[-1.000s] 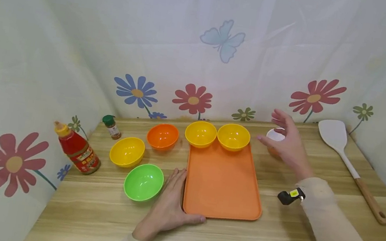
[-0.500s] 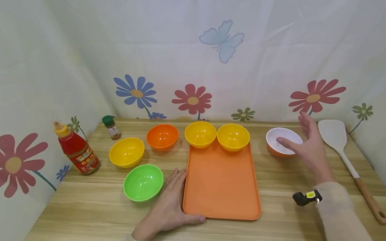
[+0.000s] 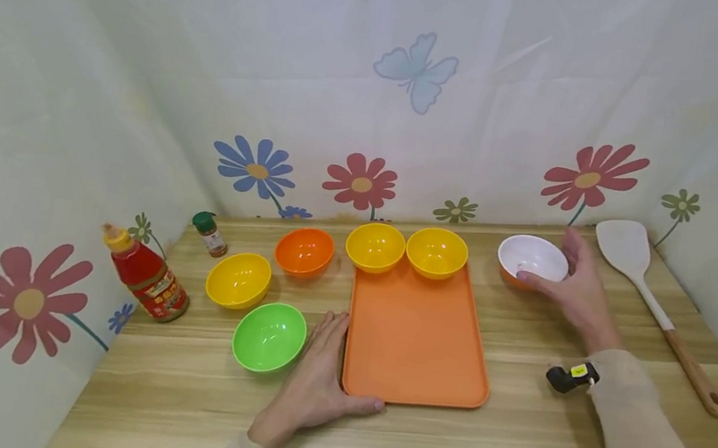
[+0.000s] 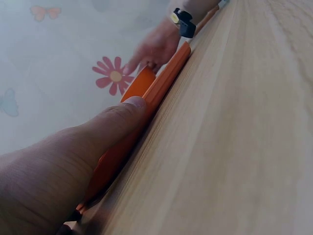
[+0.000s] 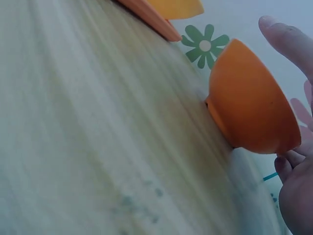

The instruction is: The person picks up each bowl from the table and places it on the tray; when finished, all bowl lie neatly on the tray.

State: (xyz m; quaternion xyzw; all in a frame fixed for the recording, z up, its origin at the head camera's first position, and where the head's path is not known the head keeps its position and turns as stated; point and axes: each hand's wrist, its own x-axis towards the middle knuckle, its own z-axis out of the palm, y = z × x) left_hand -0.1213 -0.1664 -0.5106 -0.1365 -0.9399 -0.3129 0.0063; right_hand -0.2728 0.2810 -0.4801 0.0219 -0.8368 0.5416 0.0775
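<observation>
In the head view my left hand [image 3: 315,388] lies against the near left corner of an orange tray [image 3: 421,342]. Its straight fingers run along the left edge, and the thumb touches the front edge. The left wrist view shows that thumb [image 4: 115,117] on the tray's rim [image 4: 176,63]. My right hand [image 3: 582,292] is at a bowl [image 3: 532,259], white inside and orange outside, standing right of the tray. Fingers are at the bowl's right side; the thumb extends over its near rim. The right wrist view shows the thumb [image 5: 288,44] apart from the bowl's orange wall [image 5: 252,100].
Two yellow bowls [image 3: 375,247] stand at the tray's far end. To the left are an orange bowl [image 3: 304,252], another yellow bowl [image 3: 238,280], a green bowl [image 3: 269,338], a spice jar [image 3: 210,234] and a red sauce bottle [image 3: 149,278]. A spatula [image 3: 656,307] lies far right.
My right hand has moved right, from over the white-lined bowl to its right side, then closer against it. My left hand stays at the tray's corner.
</observation>
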